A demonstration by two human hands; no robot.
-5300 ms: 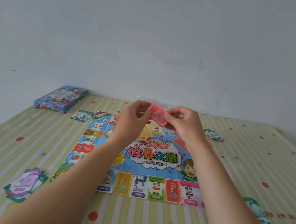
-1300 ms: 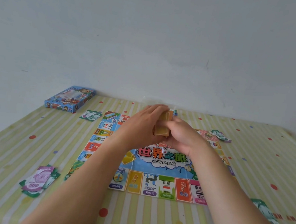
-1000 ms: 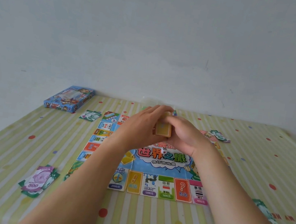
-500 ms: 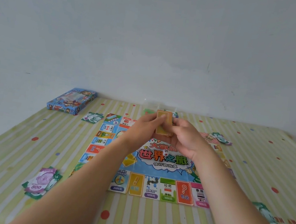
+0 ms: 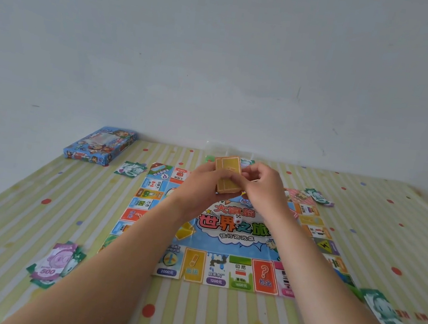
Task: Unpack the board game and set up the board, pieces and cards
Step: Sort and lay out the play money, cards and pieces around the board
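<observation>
Left grip (image 5: 201, 190) holds thick yellow card stack (image 5: 228, 176)

Your forearms (image 5: 118, 258) hide part of the board (image 5: 227, 234) and run off the bottom edge; print on the yellow cards (image 5: 226, 175) is unreadable; the right banknotes (image 5: 383, 312) are blurred

The card stack (image 5: 227, 176) between the fingers (image 5: 259, 172) is orange-yellow with pale line borders. Below the fingers, the board (image 5: 227, 235) has a blue centre ringed by red, yellow, green and pink squares. Left of them, a blue box (image 5: 99, 145); the tablecloth (image 5: 40, 193) is green-and-cream striped, dotted red, blue, yellow
</observation>
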